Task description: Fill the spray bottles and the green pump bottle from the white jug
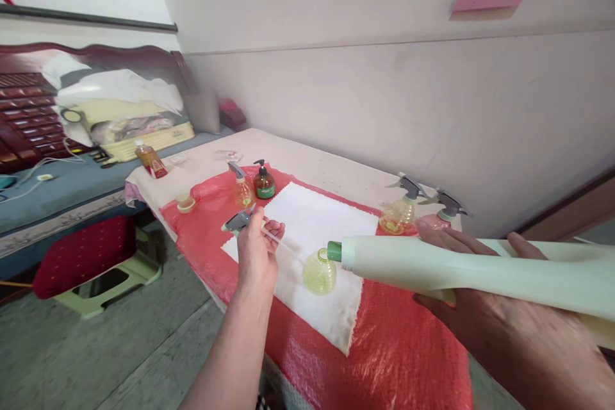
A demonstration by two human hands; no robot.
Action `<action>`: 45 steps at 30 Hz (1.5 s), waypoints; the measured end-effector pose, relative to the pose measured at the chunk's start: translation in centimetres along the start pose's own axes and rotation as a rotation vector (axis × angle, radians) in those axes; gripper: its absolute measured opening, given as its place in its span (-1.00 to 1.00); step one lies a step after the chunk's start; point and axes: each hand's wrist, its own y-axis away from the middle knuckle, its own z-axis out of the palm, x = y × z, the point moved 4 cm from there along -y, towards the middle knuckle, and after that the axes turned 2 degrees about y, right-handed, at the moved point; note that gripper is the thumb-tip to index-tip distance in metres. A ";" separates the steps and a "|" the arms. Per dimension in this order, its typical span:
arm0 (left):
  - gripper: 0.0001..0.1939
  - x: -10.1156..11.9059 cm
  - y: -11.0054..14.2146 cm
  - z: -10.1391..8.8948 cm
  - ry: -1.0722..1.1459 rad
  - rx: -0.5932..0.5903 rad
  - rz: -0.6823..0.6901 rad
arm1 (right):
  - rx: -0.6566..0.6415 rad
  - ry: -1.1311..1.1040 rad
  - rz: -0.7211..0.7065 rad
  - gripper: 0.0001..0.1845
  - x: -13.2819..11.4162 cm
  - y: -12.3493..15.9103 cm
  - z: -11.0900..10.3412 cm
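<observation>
A long, pale-green plastic jug is being gripped by the right hand, its long axis being held nearly level, and its short green spout is being aimed leftward at the neck of a round, clear yellow-green bottle. Whether spout and neck are touching cannot be told. The bottle is being supported upright by a white cloth, nearer to the left hand, in which a grey-and-green plastic spray head is being pinched.

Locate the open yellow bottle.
The open yellow bottle stands below and slightly right of centre in the head view, on the white cloth, between the left hand and the pale green jug.
</observation>
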 end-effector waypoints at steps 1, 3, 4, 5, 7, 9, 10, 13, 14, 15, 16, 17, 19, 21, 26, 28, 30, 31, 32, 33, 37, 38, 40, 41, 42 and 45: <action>-0.75 0.0 0.0 0.0 -0.001 0.000 -0.001 | -0.007 -0.001 0.000 -0.57 0.0 0.1 0.1; -0.74 0.0 0.0 0.0 0.002 0.001 -0.004 | -0.030 -0.013 0.001 -0.55 0.1 0.3 0.2; -0.75 0.0 0.0 0.0 0.004 0.001 -0.004 | -0.041 -0.019 0.005 -0.54 0.1 0.4 0.2; -0.75 0.0 0.0 0.0 0.007 0.003 -0.003 | -0.047 -0.022 0.009 -0.53 0.1 0.4 0.3; -0.75 0.0 0.0 -0.1 0.014 0.001 0.000 | -0.046 -0.020 0.007 -0.52 0.1 0.3 0.3; -0.74 0.0 0.0 -0.1 0.017 0.001 0.002 | -0.036 -0.016 0.000 -0.53 0.1 0.1 0.2; -0.74 0.0 0.0 -0.1 0.017 0.003 0.002 | -0.030 -0.012 -0.004 -0.54 0.0 0.0 0.2; -0.75 0.0 0.1 -0.1 0.016 0.007 -0.002 | 0.011 0.006 -0.008 -0.56 0.1 0.0 0.0; -0.75 0.0 0.1 -0.1 0.015 0.006 -0.003 | 0.020 0.016 -0.009 -0.57 0.1 0.0 -0.1; -0.75 0.0 0.1 0.0 0.013 0.005 -0.003 | 0.024 0.025 -0.011 -0.57 0.1 0.0 -0.2; -0.75 0.1 0.1 0.0 0.011 0.005 -0.001 | 0.025 0.030 -0.013 -0.57 0.1 0.0 -0.2; -0.76 0.1 0.1 0.0 0.009 0.006 0.000 | 0.023 0.032 -0.016 -0.57 0.0 0.0 -0.2; -0.76 0.1 0.1 0.0 0.008 0.007 0.003 | 0.014 0.028 -0.017 -0.55 0.0 0.0 -0.2; -0.75 0.1 0.1 0.0 0.011 0.003 0.003 | 0.008 0.011 -0.011 -0.54 0.0 0.1 0.0; -0.75 0.0 0.0 0.0 0.017 0.002 0.001 | 0.006 0.000 -0.003 -0.55 0.1 0.1 0.2; -0.76 0.0 0.0 0.0 0.012 0.002 0.004 | 0.008 0.004 -0.003 -0.57 0.1 0.1 0.1; -0.76 0.0 -0.1 0.0 0.007 0.000 0.008 | 0.014 0.007 -0.004 -0.58 0.0 0.0 0.0; -0.77 0.0 -0.1 0.0 0.005 -0.002 0.009 | 0.011 0.009 -0.005 -0.58 0.0 0.0 0.0; -0.76 0.0 -0.1 0.0 0.005 -0.003 0.009 | 0.015 0.011 -0.006 -0.58 0.0 0.0 0.0; -0.76 -0.1 -0.1 -0.1 0.006 -0.003 0.009 | 0.017 0.014 -0.011 -0.57 0.0 0.0 0.0; -0.74 -0.1 -0.2 -0.1 0.008 -0.006 0.007 | 0.054 0.021 -0.009 -0.58 0.0 0.0 -0.1; -0.74 -0.1 -0.2 -0.1 0.007 -0.007 0.007 | 0.052 0.021 -0.004 -0.57 0.0 0.0 0.0; -0.74 -0.2 -0.2 -0.1 0.003 -0.007 0.008 | 0.045 0.019 0.008 -0.57 0.1 0.0 0.0; -0.74 -0.2 -0.3 -0.1 0.003 -0.007 0.006 | 0.037 0.017 0.003 -0.57 0.1 0.0 0.0; -0.74 -0.2 -0.3 -0.1 0.002 -0.007 0.004 | 0.038 0.013 -0.001 -0.57 0.1 0.0 -0.1; -0.73 -0.2 -0.3 -0.2 0.002 -0.007 0.003 | 0.050 0.006 -0.004 -0.58 0.1 -0.2 -0.3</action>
